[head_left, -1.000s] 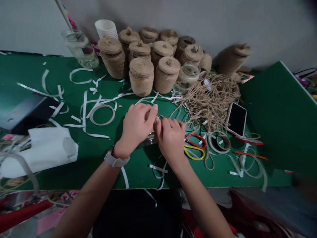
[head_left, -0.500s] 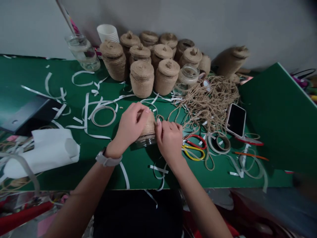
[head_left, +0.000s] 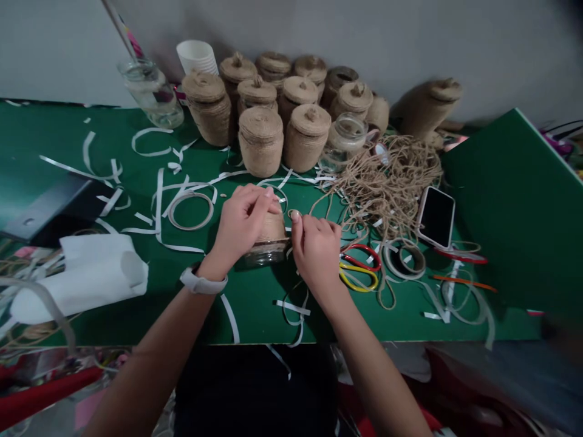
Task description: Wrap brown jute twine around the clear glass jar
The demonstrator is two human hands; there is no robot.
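Note:
My left hand (head_left: 243, 221) wraps round a glass jar (head_left: 268, 241) partly covered in jute twine, lying on its side on the green table (head_left: 54, 130). My right hand (head_left: 316, 249) is closed beside the jar, pinching the twine strand that runs off to a loose pile of jute twine (head_left: 387, 182) on the right. A white watch (head_left: 203, 284) sits on my left wrist. The jar's bare glass end faces me.
Several twine-covered jars (head_left: 260, 141) stand at the back, with bare glass jars (head_left: 344, 142), a glass with a stick (head_left: 148, 91) and paper cups (head_left: 197, 56). Scissors (head_left: 359, 273), tape rolls (head_left: 404, 260), a phone (head_left: 435, 216), white paper strips (head_left: 157, 209), folded white paper (head_left: 84, 276) and a green board (head_left: 514, 212) lie around.
The jar has come into view between my hands and has been turned a little. My left hand slid back along it; my right hand stays at the twine.

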